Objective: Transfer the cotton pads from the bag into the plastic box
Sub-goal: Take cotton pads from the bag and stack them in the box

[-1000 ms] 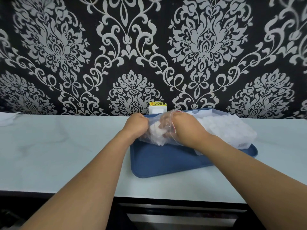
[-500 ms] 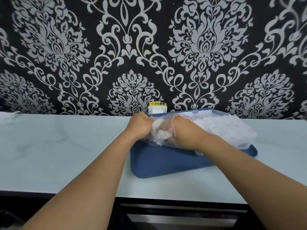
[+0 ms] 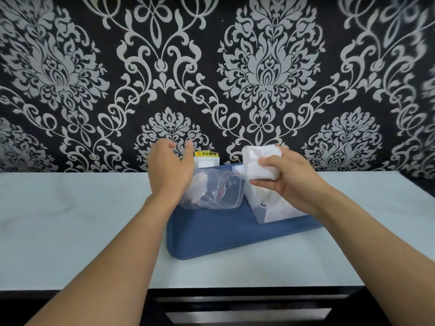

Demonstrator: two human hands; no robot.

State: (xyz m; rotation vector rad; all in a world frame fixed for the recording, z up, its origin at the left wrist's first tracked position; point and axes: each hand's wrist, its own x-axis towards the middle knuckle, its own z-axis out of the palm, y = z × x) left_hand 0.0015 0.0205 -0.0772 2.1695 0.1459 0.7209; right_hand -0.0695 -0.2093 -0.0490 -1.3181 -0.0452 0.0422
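Your right hand [image 3: 286, 182] pinches a stack of cotton pads [image 3: 261, 162]. The plastic box [image 3: 270, 212] sits just below, at 6 o'clock. Your left hand [image 3: 168, 170] hangs loose over the bag [image 3: 216, 192], holding nothing.

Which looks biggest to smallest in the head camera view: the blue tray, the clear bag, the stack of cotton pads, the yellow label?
1. blue tray
2. clear bag
3. stack of cotton pads, held up in the right hand; it looks close to the bag, so that order is unsure
4. yellow label
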